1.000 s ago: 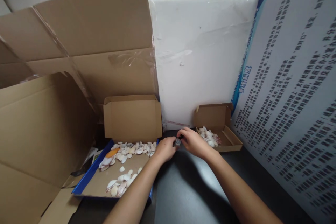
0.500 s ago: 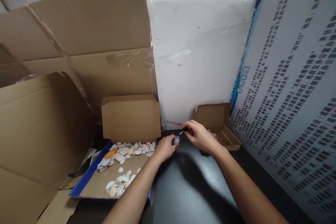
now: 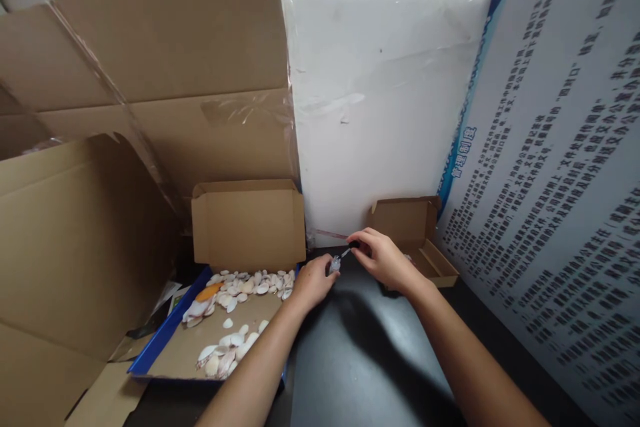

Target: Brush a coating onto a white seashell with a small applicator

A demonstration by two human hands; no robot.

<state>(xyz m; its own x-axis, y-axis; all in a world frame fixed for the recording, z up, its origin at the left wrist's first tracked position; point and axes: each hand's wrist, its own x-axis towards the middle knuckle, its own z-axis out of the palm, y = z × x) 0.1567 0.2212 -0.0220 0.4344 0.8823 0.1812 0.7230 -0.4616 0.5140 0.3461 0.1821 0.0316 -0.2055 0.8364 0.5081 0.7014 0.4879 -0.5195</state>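
My left hand [image 3: 315,280] is closed around a small clear bottle [image 3: 335,264], like a nail polish bottle, held above the dark table. Between the fingertips of my right hand [image 3: 377,257] is a black brush cap [image 3: 354,244]. Its thin stem slants down to the left, with the tip at the bottle's mouth; I cannot tell whether it is inside. To the left, a blue-edged tray [image 3: 163,347] holds many pale seashells [image 3: 235,288] and one orange shell [image 3: 209,291]. My left forearm passes over its right side.
An open cardboard box [image 3: 440,265] stands behind my right hand, partly hidden by it. A raised cardboard lid [image 3: 249,223] is behind the shell tray. Large cardboard panels [image 3: 200,33] rise at left, a white foam board [image 3: 375,113] ahead, and a printed board [image 3: 550,180] at right.
Both hands keep nearly the same position. The bottle and the brush cap have shifted only slightly, and the view has moved a little.
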